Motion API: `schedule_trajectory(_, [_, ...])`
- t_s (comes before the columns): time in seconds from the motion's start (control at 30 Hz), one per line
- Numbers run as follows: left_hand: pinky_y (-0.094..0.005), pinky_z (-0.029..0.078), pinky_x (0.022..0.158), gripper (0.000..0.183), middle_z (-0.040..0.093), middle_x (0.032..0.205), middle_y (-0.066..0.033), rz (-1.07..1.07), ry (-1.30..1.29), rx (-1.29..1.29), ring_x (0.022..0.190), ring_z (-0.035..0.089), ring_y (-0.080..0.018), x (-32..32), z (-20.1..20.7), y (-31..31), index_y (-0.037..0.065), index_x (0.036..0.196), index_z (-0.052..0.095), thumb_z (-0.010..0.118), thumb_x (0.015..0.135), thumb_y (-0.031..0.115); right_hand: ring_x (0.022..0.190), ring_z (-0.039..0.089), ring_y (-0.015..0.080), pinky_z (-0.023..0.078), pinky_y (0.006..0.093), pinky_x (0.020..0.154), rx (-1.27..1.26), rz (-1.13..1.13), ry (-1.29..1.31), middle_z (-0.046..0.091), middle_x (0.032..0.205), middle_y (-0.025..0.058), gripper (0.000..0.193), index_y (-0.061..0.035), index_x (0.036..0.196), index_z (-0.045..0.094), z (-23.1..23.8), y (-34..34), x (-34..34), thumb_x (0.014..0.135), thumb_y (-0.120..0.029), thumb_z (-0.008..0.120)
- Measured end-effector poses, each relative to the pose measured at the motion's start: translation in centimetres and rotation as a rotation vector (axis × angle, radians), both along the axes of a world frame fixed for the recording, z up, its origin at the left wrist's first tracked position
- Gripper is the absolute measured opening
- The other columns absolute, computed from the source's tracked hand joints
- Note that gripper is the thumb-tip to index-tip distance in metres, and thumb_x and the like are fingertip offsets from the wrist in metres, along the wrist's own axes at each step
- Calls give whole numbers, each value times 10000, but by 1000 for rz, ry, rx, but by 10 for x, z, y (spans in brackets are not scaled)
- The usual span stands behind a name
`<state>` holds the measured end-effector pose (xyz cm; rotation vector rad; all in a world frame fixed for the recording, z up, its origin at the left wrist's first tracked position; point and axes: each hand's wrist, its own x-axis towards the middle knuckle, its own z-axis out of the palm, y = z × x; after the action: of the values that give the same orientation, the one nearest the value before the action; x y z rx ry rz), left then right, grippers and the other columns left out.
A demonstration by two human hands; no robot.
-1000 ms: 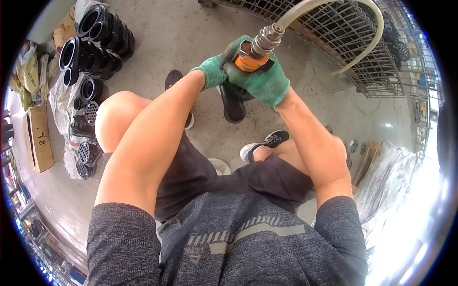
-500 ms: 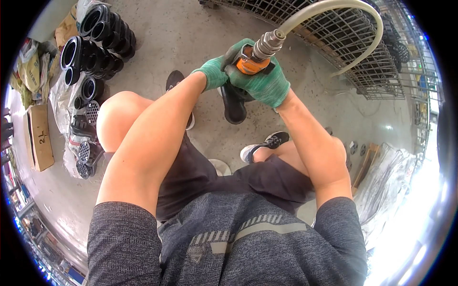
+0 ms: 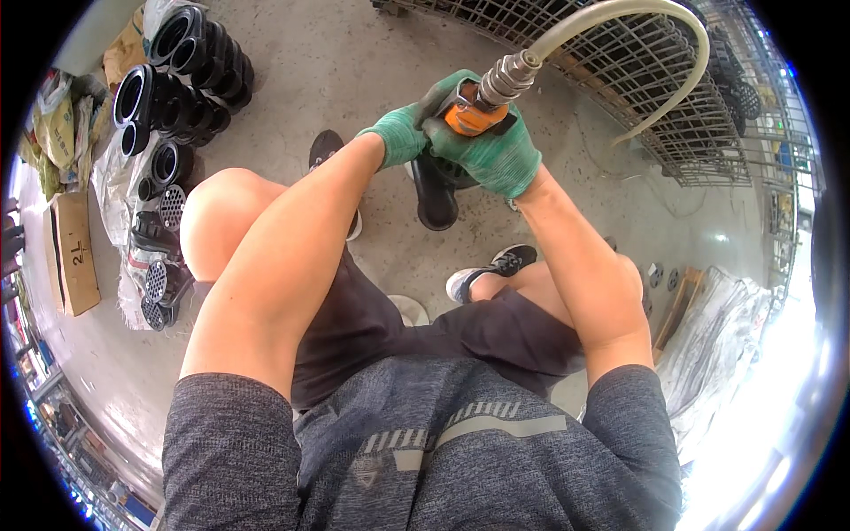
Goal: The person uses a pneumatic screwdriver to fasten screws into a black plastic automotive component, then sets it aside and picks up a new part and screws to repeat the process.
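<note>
Both my hands wear green knit gloves with grey palms and are close together in front of me, over the floor. My right hand [image 3: 503, 161] is closed round an orange-and-black air tool [image 3: 469, 117], which has a metal coupling [image 3: 508, 78] and a clear hose [image 3: 624, 7] on its upper end. Against the tool's left side, my left hand [image 3: 404, 134] is closed as well; its fingertips are partly hidden. Just below the hands shows a black moulded part [image 3: 436, 208] with a rounded end. The tool's working end is out of sight behind the gloves.
Black double-ring pipe fittings [image 3: 173, 102] stand in rows at the left, with round grates [image 3: 172, 208] nearer me. A cardboard box [image 3: 73, 255] and sacks lie beyond them. At the upper right is a wire cage [image 3: 655, 97]; white sheeting [image 3: 717, 341] lies at the right.
The tool and its coupling have shifted slightly to the right, and both hands have moved a little with them. The black part beneath looks unmoved.
</note>
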<state>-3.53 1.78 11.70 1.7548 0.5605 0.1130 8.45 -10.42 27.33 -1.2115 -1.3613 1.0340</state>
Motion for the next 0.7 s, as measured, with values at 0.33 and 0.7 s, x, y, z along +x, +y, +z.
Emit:
schedule_trajectory(0.33, [-372, 485, 1020, 477, 657, 1303, -179, 96, -69, -118, 1193, 637, -301, 10, -93, 15, 61, 1381, 551, 629, 914, 114, 907, 640, 106, 557, 281, 849, -8, 3, 206, 709, 1007, -4, 347, -52, 1124, 674, -4, -5, -2, 843, -123, 863])
schedule_trajectory(0.7, [-343, 376, 1178, 515, 549, 1456, -67, 6, -182, -306, 1330, 512, -183, -12, -36, 14, 97, 1468, 515, 560, 968, 211, 905, 639, 135, 545, 292, 868, -6, -6, 112, 706, 1026, -5, 335, -88, 1121, 673, -26, 4, -3, 833, -123, 840])
